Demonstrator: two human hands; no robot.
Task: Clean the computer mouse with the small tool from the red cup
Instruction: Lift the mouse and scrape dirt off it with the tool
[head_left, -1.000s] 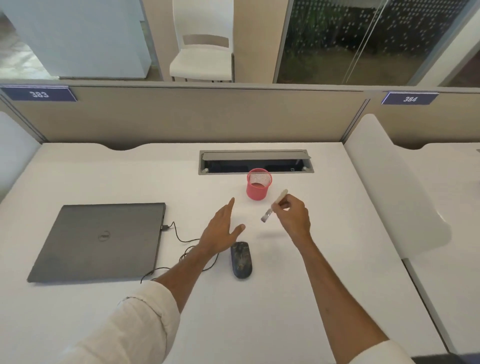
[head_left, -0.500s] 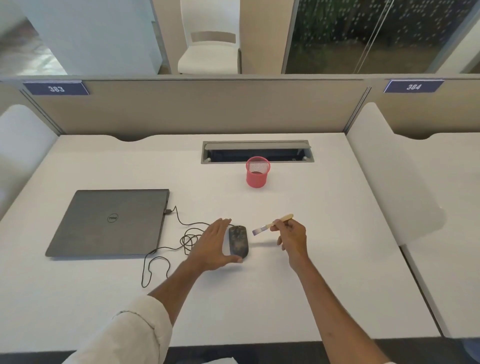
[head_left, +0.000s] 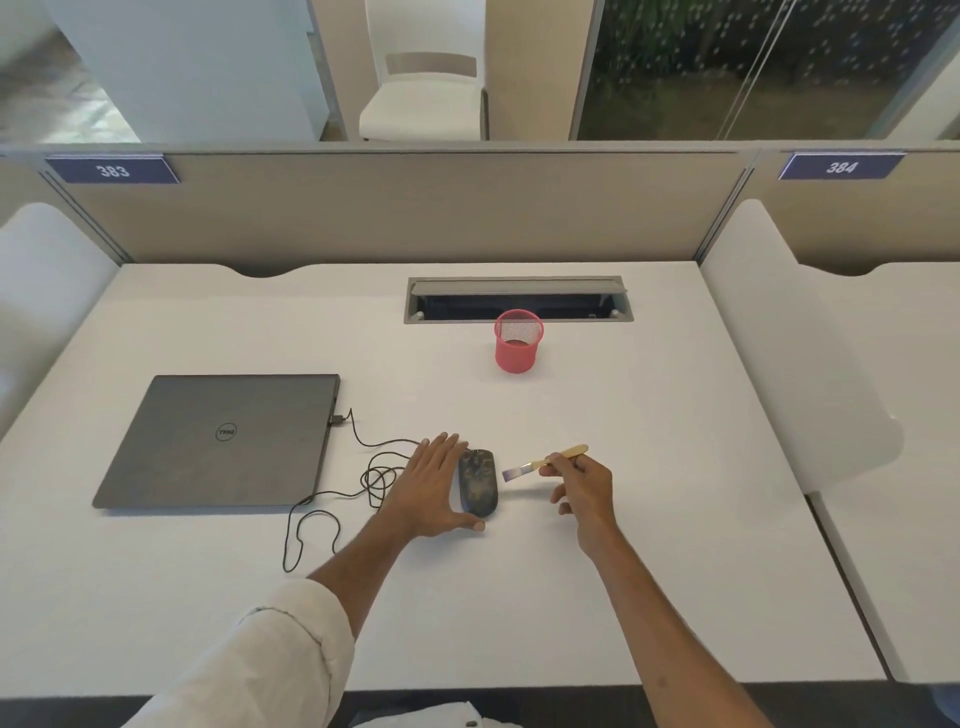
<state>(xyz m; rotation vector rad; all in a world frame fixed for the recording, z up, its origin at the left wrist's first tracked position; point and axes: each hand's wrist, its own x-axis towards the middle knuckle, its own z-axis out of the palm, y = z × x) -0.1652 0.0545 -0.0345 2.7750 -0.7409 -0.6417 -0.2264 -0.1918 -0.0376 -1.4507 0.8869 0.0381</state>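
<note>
Wide white table (head_left: 571, 571), beige partition along the far edge. Closed dark grey laptop (head_left: 223, 441) at left, thin black cable (head_left: 363, 478) looping from its right side toward the middle. Red mesh cup (head_left: 518, 343) far centre, upright, just in front of the grey cable hatch, well apart from the hands. Left hand (head_left: 431, 488) flat on the table, fingers together and extended, thumb tucked round the near end of the dusty black computer mouse (head_left: 478, 488); bracing from the left, not closed around it. Right hand (head_left: 582, 488) near-right of the mouse, grip pinched on the pale wooden handle of the small flat brush (head_left: 543, 461). Bristles pointing left, just beside the mouse's right edge, not yet touching.

Risks, judged from here: mouse braced on one side only, so a rightward stroke likely to slide it. Light pinch far back on the handle, so hard pressure likely to twist or drop the brush. Dust liable to scatter over the table.
</note>
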